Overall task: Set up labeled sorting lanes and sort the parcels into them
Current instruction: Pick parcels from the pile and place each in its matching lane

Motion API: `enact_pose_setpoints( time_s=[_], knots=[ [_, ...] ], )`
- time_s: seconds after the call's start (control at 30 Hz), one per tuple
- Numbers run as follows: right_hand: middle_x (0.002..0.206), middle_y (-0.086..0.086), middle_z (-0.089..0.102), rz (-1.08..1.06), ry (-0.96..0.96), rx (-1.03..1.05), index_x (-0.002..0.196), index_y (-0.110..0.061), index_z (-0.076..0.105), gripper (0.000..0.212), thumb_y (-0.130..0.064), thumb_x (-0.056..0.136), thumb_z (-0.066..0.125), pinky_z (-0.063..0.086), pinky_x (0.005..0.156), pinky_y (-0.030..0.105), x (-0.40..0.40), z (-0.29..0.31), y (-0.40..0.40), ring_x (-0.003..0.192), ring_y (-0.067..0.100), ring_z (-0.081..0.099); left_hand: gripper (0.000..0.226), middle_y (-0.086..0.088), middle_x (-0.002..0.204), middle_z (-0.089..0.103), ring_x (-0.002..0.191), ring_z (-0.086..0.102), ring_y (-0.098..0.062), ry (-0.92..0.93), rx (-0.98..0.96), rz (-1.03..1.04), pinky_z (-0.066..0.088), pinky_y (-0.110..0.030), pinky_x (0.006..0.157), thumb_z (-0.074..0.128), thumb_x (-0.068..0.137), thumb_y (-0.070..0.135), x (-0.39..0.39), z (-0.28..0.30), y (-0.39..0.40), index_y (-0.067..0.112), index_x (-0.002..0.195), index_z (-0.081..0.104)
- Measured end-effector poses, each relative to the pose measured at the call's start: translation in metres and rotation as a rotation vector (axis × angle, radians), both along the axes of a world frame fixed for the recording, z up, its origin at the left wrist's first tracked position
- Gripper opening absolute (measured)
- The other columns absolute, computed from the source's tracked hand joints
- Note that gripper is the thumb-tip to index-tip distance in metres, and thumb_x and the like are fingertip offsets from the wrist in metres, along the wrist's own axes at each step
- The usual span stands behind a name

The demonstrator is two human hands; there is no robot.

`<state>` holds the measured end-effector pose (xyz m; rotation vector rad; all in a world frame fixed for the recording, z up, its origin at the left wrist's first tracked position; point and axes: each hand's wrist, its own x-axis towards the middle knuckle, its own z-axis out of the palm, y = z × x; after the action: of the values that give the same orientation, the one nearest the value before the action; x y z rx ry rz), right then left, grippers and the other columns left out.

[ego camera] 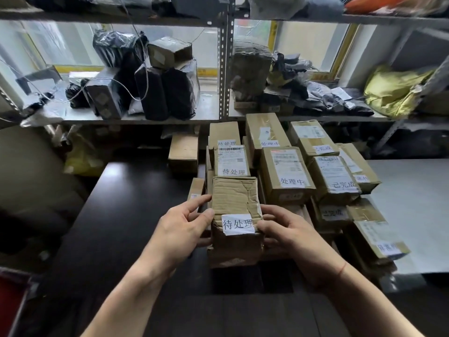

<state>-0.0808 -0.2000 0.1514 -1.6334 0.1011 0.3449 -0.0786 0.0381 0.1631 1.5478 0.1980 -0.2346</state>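
Cardboard, creased: I see the nearest parcel [234,203] gripped by my left hand [181,229] and right hand [286,229]. Its white label [238,224] sits between both thumbs.

A grey metal shelving rack [224,69] with perforated uprights stands before bright windows [73,45] framed in yellow, daylight washing through them, while a dark table [116,215] fills the foreground and a pale grey surface [413,203] lies to its right.
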Motion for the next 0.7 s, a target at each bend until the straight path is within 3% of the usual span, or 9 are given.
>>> enact_pose_setpoints(
  time_s=[0.1,0.2,0.37,0.7],
  knots=[
    [0.117,0.003,0.079,-0.007,0.027,0.02,0.135,-0.017,0.067,0.038,-0.006,0.099,0.066,0.062,0.094,0.036,0.004,-0.006,-0.001,0.114,0.024,0.074,0.039,-0.006,0.102,0.082,0.093,0.08,-0.02,0.022,0.002,-0.007,0.064,-0.036,0.072,0.061,0.106,0.014,0.003,-0.012,-0.004,0.025,0.144,0.061],
    [0.115,0.003,0.08,-0.002,0.025,0.02,0.132,-0.016,0.069,0.037,-0.001,0.1,0.061,0.059,0.078,0.022,0.008,-0.011,-0.001,0.109,0.019,0.075,0.041,-0.004,0.107,0.081,0.099,0.079,-0.023,0.025,0.005,-0.01,0.065,-0.046,0.083,0.061,0.107,0.016,0.006,-0.022,-0.005,0.026,0.146,0.059],
    [0.117,0.0,0.08,0.012,0.017,0.024,0.127,-0.018,0.072,0.037,0.002,0.102,0.053,0.056,0.077,0.018,0.008,-0.015,0.001,0.109,0.012,0.075,0.04,-0.002,0.107,0.082,0.1,0.079,-0.024,0.001,0.026,-0.01,0.064,-0.051,0.087,0.066,0.104,0.02,0.01,-0.028,-0.004,0.028,0.143,0.062],
    [0.118,0.003,0.079,-0.002,0.027,0.058,0.13,-0.017,0.069,0.036,0.001,0.103,0.053,0.058,0.081,0.02,0.01,-0.02,0.003,0.107,0.014,0.075,0.039,0.001,0.105,0.081,0.096,0.079,-0.024,-0.004,0.059,0.008,0.066,-0.046,0.083,0.072,0.099,0.029,0.016,-0.039,0.001,0.039,0.137,0.067]
  ],
)
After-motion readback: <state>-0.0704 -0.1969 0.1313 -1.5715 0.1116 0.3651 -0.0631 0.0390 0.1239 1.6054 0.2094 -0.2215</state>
